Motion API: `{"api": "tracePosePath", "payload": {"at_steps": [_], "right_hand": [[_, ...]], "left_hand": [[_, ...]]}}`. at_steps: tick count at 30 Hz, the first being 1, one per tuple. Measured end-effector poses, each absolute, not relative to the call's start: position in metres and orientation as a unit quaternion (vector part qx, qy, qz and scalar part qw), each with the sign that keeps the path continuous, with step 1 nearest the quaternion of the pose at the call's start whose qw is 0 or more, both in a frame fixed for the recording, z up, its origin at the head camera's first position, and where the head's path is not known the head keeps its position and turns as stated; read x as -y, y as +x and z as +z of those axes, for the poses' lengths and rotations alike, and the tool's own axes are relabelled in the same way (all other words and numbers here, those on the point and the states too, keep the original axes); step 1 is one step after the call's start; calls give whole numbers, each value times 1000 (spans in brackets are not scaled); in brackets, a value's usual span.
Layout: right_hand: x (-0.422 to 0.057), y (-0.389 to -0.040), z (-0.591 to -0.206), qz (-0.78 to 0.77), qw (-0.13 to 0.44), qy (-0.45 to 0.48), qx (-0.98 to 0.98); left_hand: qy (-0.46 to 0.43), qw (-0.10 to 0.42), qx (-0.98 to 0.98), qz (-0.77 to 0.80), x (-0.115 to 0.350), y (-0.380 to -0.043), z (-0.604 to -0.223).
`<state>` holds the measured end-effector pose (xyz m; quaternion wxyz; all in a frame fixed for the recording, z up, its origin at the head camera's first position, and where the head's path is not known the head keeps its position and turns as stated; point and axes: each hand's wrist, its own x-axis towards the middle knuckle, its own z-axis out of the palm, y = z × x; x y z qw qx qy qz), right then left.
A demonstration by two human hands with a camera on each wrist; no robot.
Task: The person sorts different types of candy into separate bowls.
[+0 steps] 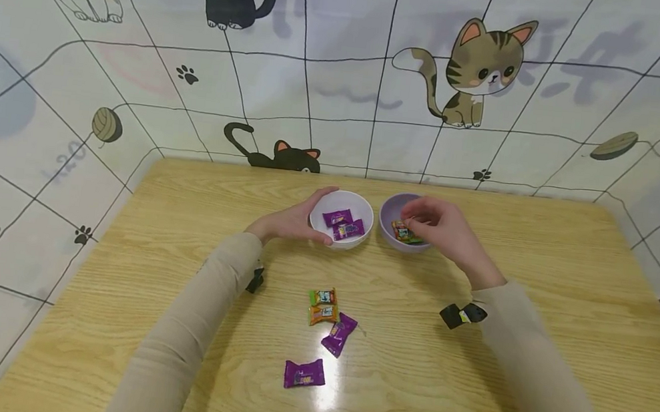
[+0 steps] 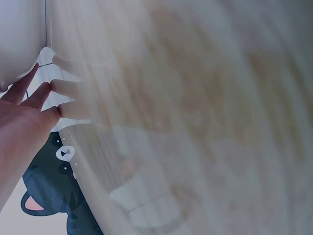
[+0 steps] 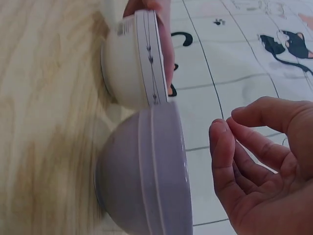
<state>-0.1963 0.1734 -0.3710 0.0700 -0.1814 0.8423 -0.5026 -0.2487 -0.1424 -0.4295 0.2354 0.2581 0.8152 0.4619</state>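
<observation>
My left hand point(image 1: 295, 221) grips the white bowl point(image 1: 339, 242) from its left side, thumb at the near edge and fingers round the far side. Two purple-wrapped candies point(image 1: 348, 230) lie inside that bowl. Just right of it stands a lilac bowl point(image 1: 387, 215) holding a few small green and orange packets point(image 1: 404, 232). Over its right rim hovers my right hand point(image 1: 441, 228), fingers loosely bent. In the right wrist view, nothing shows between the fingertips point(image 3: 220, 126), which are above the lilac bowl's rim point(image 3: 168, 161).
On the wooden table point(image 1: 184, 217), nearer me, lie a green packet point(image 1: 322, 296), an orange packet point(image 1: 324, 313) and two purple candies, one slanted point(image 1: 339, 334) and one closer point(image 1: 305, 373). A cat-print sheet point(image 1: 341, 100) stands behind the table's far edge.
</observation>
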Motion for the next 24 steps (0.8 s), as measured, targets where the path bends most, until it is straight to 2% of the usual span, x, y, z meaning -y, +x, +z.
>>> {"api": "tracePosePath", "payload": {"at_steps": [4,8,20,24], "right_hand": [[-165,-183,-374,-509,56,-218,-831],[-156,-168,-380,-507,67,-264,-818],[-129,-131,-411,-443,200,-409,-772],[-122,-122,-419,-429,218,-444,-756]], "left_hand": [[266,229,-816,459,142,-249,-429],[268,228,-816,459,141,-250,-430],[258,223,-825,451,141,-248,-429],[264,221,-823,452,141,-249,-430]]}}
